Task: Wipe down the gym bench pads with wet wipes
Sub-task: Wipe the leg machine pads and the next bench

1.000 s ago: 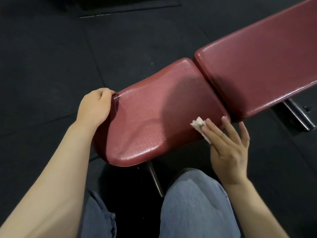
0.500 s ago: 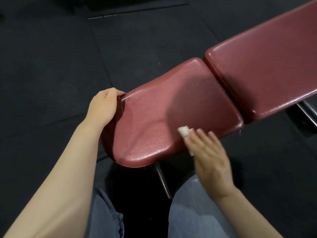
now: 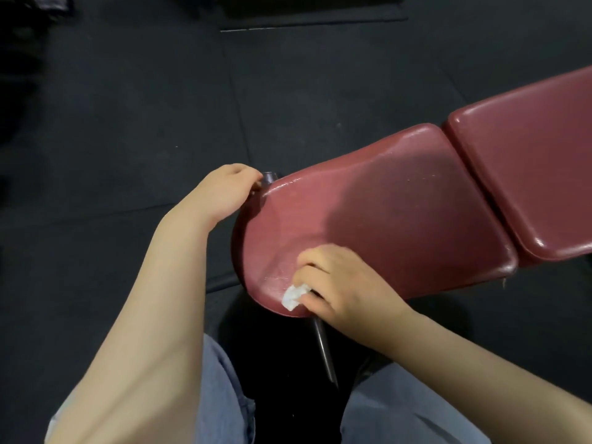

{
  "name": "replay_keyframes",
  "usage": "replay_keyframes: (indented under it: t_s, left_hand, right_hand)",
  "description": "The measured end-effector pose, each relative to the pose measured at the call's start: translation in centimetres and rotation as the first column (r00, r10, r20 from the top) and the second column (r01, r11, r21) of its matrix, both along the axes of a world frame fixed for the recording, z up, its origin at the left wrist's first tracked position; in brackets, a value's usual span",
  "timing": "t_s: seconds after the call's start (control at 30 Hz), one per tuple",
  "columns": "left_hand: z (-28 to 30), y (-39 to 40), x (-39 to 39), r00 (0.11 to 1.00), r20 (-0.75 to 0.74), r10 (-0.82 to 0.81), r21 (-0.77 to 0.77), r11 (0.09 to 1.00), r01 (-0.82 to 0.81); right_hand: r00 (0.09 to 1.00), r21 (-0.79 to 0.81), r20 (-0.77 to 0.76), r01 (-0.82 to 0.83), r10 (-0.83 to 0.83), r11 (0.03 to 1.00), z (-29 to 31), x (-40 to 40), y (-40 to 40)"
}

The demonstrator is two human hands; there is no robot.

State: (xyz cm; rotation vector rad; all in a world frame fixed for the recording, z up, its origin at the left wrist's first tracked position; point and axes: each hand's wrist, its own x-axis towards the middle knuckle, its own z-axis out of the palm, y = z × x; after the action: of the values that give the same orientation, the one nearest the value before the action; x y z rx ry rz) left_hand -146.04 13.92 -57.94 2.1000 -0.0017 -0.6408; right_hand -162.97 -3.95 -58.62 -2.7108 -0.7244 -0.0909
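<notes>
The dark red seat pad (image 3: 394,213) of the gym bench lies in front of me, with the longer back pad (image 3: 531,174) joined to it at the right. My right hand (image 3: 339,283) grips a crumpled white wet wipe (image 3: 294,296) and presses it on the near left corner of the seat pad. My left hand (image 3: 224,190) curls round the far left edge of the seat pad, beside a dark tube end (image 3: 270,177). The pad's surface shines wet near the wipe.
Black rubber floor mats (image 3: 128,123) surround the bench. A metal bench leg (image 3: 325,350) slants down under the seat between my knees in blue jeans (image 3: 413,418). Dark equipment sits at the top edge of the view.
My right hand has slid the wipe leftward along the near edge of the seat pad to its near left corner, and its fingers have curled round the wipe. My left hand stays at the pad's edge.
</notes>
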Motion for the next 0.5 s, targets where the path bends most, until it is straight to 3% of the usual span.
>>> replay_keyframes:
  t_s: [0.07,0.23,0.33,0.4,0.43,0.5]
  left_hand:
    - [-0.4,1.3,0.2,0.999,-0.023,-0.033,0.03,0.999,0.034]
    - [-0.7,2.8,0.4,0.996,-0.085,-0.02,0.004,1.0,0.021]
    - [-1.1,2.8,0.3,0.996,-0.077,0.048,0.004,0.999,-0.047]
    - [-1.0,2.6,0.3,0.995,-0.05,0.086,0.007,0.996,-0.085]
    - [-0.9,2.5,0.4,0.995,-0.039,0.097,0.002,0.995,-0.097]
    - [-0.7,2.2,0.7,0.991,-0.025,0.129,-0.027,0.991,-0.13]
  right_hand:
    - [0.998,-0.078,0.008,0.065,-0.064,0.995,0.4,0.7,0.4]
    - [0.926,-0.085,-0.087,-0.374,0.367,0.924,0.3,2.8,1.6]
    - [0.86,-0.097,-0.153,-0.504,0.487,0.858,0.2,5.5,3.7]
    - [0.859,-0.204,-0.252,-0.497,0.446,0.843,0.4,8.0,5.8]
    - [0.898,-0.29,-0.269,-0.421,0.349,0.859,0.5,9.6,6.5]
    - [0.989,-0.4,-0.13,-0.124,0.078,0.908,1.2,13.4,7.0]
